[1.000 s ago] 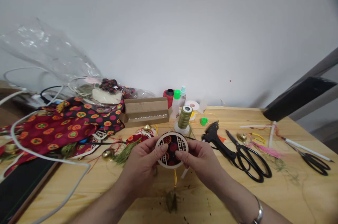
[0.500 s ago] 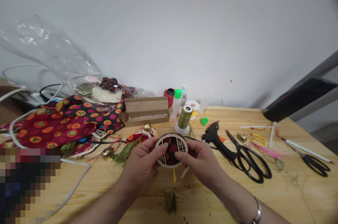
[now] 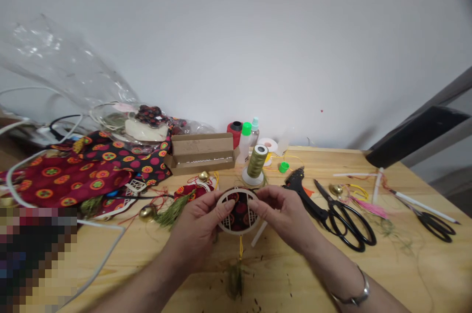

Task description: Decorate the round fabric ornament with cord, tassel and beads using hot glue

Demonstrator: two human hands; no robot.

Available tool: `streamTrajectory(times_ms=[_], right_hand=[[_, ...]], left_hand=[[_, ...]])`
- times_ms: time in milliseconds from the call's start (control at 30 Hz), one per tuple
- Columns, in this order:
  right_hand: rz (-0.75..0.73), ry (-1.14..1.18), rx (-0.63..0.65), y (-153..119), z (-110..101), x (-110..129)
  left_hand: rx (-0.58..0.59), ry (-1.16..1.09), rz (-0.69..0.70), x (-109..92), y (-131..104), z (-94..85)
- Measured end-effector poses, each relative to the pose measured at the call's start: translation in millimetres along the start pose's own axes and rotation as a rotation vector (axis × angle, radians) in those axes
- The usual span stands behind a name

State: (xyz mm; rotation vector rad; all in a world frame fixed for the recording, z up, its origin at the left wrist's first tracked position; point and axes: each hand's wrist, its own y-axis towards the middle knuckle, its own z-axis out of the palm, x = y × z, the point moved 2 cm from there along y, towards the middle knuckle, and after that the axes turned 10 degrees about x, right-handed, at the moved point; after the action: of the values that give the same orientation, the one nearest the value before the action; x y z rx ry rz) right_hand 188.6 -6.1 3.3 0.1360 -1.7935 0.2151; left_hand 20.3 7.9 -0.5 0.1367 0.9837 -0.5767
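Observation:
Between both hands is a round pendant (image 3: 239, 213) with a pale lattice frame over dark patterned fabric. My left hand (image 3: 201, 219) pinches its left edge, thumb on the front face. On the right rim my right hand (image 3: 278, 212) is closed, its thumb near the upper right of the lattice. A yellow cord (image 3: 241, 248) hangs from the pendant's bottom, with a blurred green tassel (image 3: 235, 278) below. Just left of my left hand lie another green tassel (image 3: 173, 211) and a gold bell (image 3: 148, 212). Fingers behind the pendant are hidden.
A glue gun (image 3: 306, 197), black scissors (image 3: 344, 217) and smaller scissors (image 3: 433, 224) lie on the right. Behind the hands stand a green thread spool (image 3: 257, 161), a green-capped bottle (image 3: 245, 143) and an open cardboard box (image 3: 202, 160). Patterned fabric (image 3: 73, 175) is heaped left.
My right thumb has slid up and right over the pendant's face, uncovering more of the dark fabric. Both hands still hold the pendant. The view has shifted slightly.

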Motion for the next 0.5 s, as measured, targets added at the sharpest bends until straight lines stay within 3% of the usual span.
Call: streamTrajectory(times_ms=[233,500], right_hand=[[-0.064,0.041,-0.005,0.6,-2.7,8.0],[-0.038,0.047,-0.036,-2.0,-0.6,8.2]], left_hand=[[0.096,0.113,-0.091,9.2,-1.0,-3.6],[0.104,0.247,-0.070,8.8,-0.4,-6.3]])
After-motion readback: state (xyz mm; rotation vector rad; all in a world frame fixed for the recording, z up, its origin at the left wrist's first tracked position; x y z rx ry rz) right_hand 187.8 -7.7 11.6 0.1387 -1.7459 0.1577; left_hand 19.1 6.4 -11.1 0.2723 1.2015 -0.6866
